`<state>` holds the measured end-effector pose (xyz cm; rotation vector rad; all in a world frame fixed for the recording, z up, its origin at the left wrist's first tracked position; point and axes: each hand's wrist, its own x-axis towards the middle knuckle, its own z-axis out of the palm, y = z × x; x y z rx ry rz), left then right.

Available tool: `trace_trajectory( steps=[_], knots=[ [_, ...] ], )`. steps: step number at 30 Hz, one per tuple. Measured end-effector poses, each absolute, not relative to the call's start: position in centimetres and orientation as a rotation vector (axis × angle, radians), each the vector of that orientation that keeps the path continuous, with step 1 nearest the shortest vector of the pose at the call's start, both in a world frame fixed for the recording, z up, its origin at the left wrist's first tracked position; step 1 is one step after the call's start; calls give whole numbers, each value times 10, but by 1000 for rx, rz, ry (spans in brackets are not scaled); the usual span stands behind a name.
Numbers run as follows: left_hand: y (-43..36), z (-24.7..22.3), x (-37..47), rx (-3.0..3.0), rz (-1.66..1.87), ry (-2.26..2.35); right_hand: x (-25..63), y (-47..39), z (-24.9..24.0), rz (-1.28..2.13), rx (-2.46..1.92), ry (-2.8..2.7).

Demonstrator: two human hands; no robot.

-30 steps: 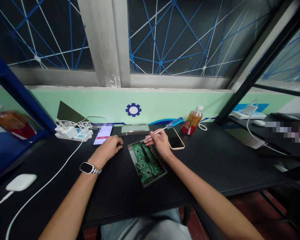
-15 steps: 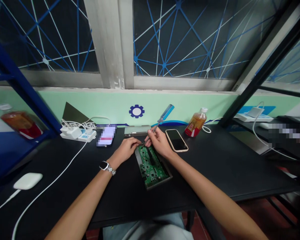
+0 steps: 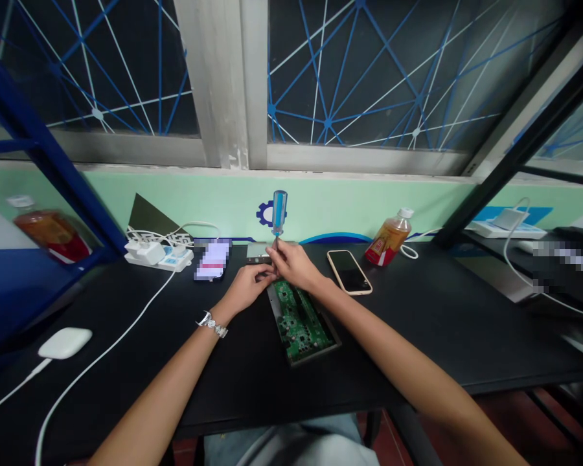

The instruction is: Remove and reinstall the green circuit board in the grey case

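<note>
Silver L wristband (image 3: 212, 324) w/ links; lt-blue jeans (image 3: 236, 445)

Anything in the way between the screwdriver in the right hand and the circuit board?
No loose object visibly stands between the screwdriver in the right hand and the circuit board. Only the left hand crowds in, fingertips near the board's far end. The screwdriver's tip is hidden.

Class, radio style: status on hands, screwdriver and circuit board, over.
Right hand grips near-upright screwdriver. Left hand at far end of circuit board. Screwdriver tip hidden by hands.
</note>
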<state>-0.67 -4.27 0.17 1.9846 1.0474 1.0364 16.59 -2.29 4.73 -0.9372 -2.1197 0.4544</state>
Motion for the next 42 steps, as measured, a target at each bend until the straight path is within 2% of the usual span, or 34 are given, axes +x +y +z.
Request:
trace_trajectory(
  steps=[11, 20, 31, 42],
  knots=[
    [-40, -2, -7, 2103, 1080, 1076, 169, -20, 42, 462, -920, -2155],
    [-45, 1, -4, 2066, 1078, 1116, 175, -22, 58, 587, -981, -2134],
    [-43, -2, -6, 2114, 1023, 1148, 171, -20, 80, 241, -1052, -1902],
    [-36, -3, -17, 2363, 854, 1084, 173, -21, 84, 364, -964, -1981]
  ],
)
